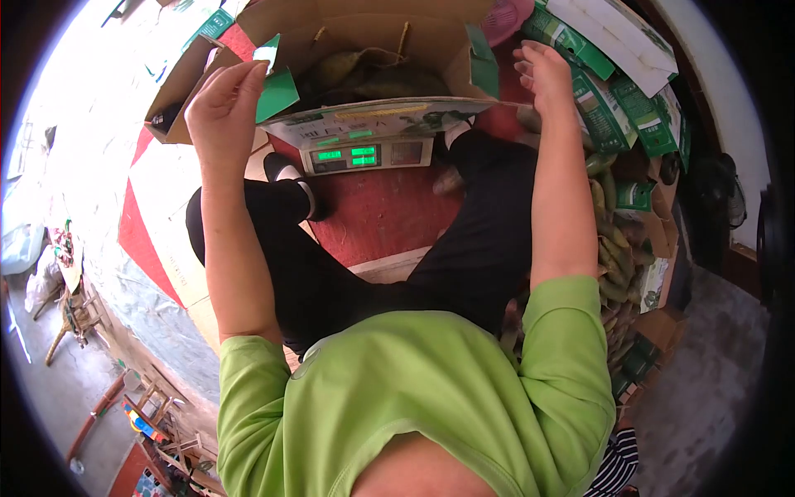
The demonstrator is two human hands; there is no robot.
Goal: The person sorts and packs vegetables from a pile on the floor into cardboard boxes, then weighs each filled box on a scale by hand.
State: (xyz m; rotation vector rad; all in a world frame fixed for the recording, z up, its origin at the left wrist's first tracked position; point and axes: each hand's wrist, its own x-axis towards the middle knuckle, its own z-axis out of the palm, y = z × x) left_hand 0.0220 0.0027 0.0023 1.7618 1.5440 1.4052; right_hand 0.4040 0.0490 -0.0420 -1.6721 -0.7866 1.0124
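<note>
My left hand (pixel 222 106) is raised at the left end of an open cardboard box (pixel 373 120). Its thumb and fingertips pinch together at a small green-and-white piece of card (pixel 267 53), just above a green flap (pixel 277 95). My right hand (pixel 546 76) is held up beyond the right green flap (pixel 483 65), its fingers apart and nothing in them. Inside the box lies dark greenish produce (pixel 389 81), partly under a brownish wrap. The box rests on a digital scale (pixel 368 156) with lit green digits, between my feet.
Greenish elongated produce (pixel 613 248) is heaped along my right side. Printed green cartons (pixel 609 108) lie at the upper right, near a pink basket (pixel 505 18). Another open brown carton (pixel 178 95) stands left of the box. Red flooring (pixel 373 211) shows between my legs.
</note>
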